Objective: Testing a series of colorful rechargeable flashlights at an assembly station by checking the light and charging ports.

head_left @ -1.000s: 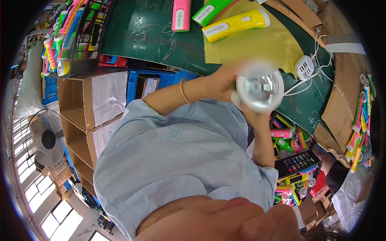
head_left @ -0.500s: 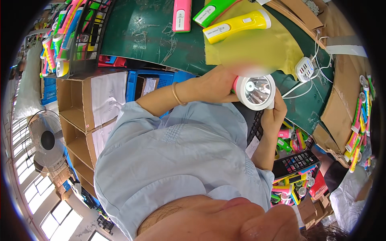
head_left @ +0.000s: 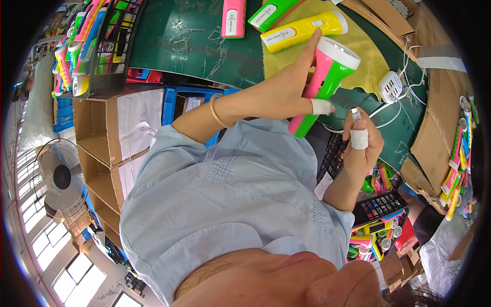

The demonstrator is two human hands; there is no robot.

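Head view: flashlight (head_left: pixel 321 87) now side-on, no longer lens-up.

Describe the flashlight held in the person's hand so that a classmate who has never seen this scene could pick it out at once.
Start at the green worktable with the yellow cloth spread on it. Above the cloth's near edge the left hand grips a flashlight, lens end up and tilted. Unlike the single-colour yellow, pink and green flashlights lying flat on the table, it is half pink, half green and held in the air.
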